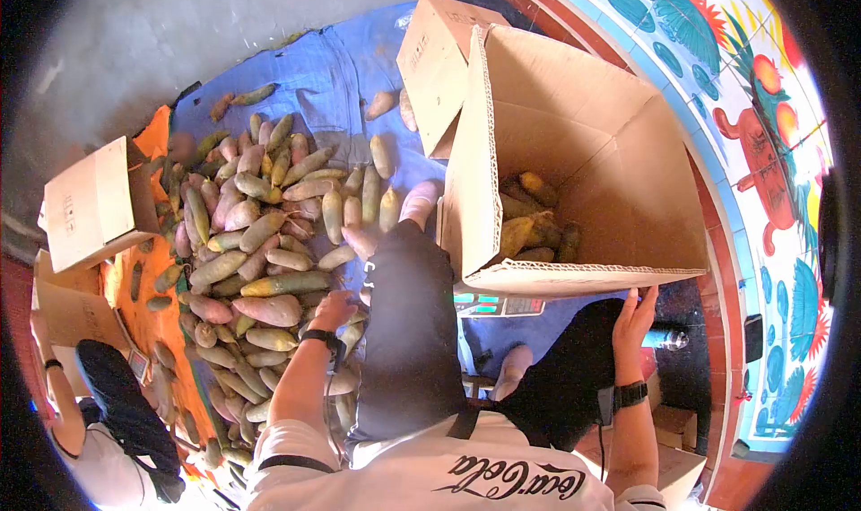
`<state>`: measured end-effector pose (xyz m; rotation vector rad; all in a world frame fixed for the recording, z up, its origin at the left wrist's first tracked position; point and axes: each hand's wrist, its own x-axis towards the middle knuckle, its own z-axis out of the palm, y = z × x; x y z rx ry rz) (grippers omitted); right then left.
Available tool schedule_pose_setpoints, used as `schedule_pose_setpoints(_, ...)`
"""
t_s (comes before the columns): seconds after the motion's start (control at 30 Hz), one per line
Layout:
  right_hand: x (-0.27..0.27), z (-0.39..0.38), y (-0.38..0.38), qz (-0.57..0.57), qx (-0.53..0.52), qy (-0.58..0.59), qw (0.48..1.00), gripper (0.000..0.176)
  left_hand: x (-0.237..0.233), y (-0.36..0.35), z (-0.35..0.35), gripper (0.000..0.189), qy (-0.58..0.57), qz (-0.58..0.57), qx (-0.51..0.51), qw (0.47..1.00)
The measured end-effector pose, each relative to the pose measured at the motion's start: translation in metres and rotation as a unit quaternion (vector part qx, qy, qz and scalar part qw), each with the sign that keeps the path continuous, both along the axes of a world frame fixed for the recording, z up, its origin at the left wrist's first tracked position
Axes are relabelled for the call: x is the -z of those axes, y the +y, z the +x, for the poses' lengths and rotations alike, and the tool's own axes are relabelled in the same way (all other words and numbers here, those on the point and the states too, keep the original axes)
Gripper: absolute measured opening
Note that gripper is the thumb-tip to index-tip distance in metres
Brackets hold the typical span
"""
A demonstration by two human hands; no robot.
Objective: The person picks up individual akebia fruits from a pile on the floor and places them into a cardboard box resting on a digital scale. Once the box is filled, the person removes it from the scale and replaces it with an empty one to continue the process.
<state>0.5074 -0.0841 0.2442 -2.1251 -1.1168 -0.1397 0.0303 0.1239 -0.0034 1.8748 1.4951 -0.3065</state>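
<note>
A large heap of green, yellowish and pinkish elongated vegetables lies left of my legs. My left hand is at the heap's right side, with its fingers curled together; whatever is between them is hidden. An open cardboard box stands to the right, with several of the same vegetables inside at its lower left. My right hand touches the near edge of this box, its fingers apart and holding nothing. Under the box's near side shows a scale with a lit green display.
A blue sheet and an orange sheet lie under the heap. At the far left, a co-worker sits by cardboard boxes. Another box stands behind the large one. A painted tile wall curves along the right.
</note>
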Motion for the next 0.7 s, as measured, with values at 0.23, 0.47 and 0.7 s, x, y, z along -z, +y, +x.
schedule_pose_setpoints(0.23, -0.007, -0.004, 0.004, -0.004, 0.019, 0.059, 0.998, 0.044, -0.003, -0.006, -0.006, 0.042, -0.095, 0.023, -0.004, 0.995)
schedule_pose_setpoints(0.47, 0.009, 0.011, 0.002, 0.032, -0.025, 0.001, 0.999, 0.039, -0.101, 0.009, 0.021, 0.030, -0.218, 0.221, -0.085, 0.947)
schedule_pose_setpoints(0.7, -0.014, 0.025, -0.010, 0.034, -0.037, 0.016, 0.999, 0.034, -0.218, 0.025, 0.060, 0.023, -0.306, 0.293, -0.109, 0.899)
